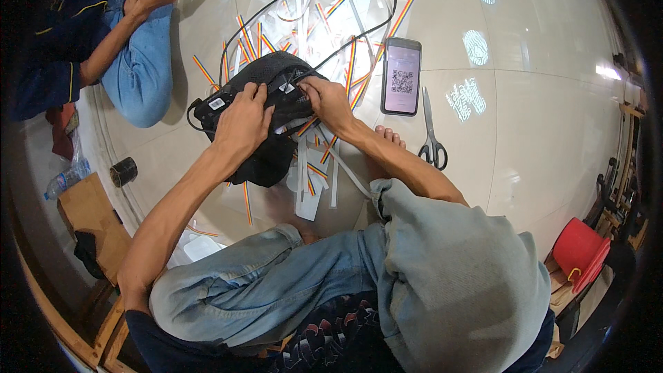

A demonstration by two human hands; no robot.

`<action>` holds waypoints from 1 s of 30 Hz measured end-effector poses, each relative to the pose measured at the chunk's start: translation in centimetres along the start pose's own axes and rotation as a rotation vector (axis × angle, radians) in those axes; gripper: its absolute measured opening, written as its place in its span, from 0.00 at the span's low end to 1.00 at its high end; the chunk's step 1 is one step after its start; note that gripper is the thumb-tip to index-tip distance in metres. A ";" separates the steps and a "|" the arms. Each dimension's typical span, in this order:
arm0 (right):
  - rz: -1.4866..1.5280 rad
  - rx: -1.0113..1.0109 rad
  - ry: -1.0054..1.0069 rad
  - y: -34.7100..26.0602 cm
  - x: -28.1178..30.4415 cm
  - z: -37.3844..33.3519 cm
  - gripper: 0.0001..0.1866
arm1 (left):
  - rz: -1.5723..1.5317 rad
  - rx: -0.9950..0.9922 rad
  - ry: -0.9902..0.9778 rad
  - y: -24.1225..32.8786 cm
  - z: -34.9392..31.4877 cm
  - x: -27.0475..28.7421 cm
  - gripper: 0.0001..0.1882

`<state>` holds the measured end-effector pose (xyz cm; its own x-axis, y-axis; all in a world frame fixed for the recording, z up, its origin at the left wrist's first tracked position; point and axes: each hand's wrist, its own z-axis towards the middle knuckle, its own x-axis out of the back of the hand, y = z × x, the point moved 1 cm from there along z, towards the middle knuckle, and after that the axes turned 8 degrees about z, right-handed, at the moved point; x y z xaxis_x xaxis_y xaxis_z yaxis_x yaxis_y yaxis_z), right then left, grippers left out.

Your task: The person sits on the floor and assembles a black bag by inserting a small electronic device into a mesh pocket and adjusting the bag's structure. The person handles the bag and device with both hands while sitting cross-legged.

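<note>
- I view both arms from above: the left forearm enters from the lower left and runs up and inward, the right one from the lower right, past the raised knee (456, 269).
- I record the left hand (242, 119) back upward, fingers pointing away from the body, thumb toward the right hand.
- I record the right hand (331, 105) angled inward, its fingers curled toward the left hand.
- Left grip: fingers and thumb rest on the black bag (266, 155); I cannot tell whether cloth is clamped between them.
- Right grip: thumb and fingers together, clamped on the bag's upper right edge.
- The bag lies between and beneath both hands, its mesh part beyond the left fingers, its lower part nearer the body, over the strips (352, 62) scattered on the floor (456, 179).
- A cable (395, 0) loops out beyond the bag.
- Right of the hands I note the phone (400, 86), with the scissors (433, 139) just beside it.
- A seated co-worker (141, 86) occupies the upper left, apart from the bag.
</note>
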<state>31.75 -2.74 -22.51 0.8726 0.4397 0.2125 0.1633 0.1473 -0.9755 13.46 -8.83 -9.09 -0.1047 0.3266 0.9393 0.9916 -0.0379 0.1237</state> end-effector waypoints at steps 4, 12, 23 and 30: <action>0.076 0.009 0.036 -0.5 0.2 0.0 0.09 | 0.022 0.024 -0.045 0.7 -0.3 -0.4 0.28; 0.103 -0.072 0.011 0.3 0.2 -0.2 0.10 | -0.212 0.175 -0.074 0.9 -0.1 0.1 0.31; 0.189 -0.289 0.065 -1.0 0.3 -1.7 0.09 | -0.795 0.552 -0.066 0.8 -1.6 -1.1 0.39; 0.274 -0.249 0.077 -1.4 0.2 -2.2 0.08 | -0.867 0.585 -0.149 1.4 -1.2 -0.9 0.37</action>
<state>32.70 -4.83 -21.25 0.9301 0.3635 -0.0535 0.0180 -0.1906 -0.9815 14.87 -10.30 -9.35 -0.8238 0.1378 0.5498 0.4683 0.7120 0.5232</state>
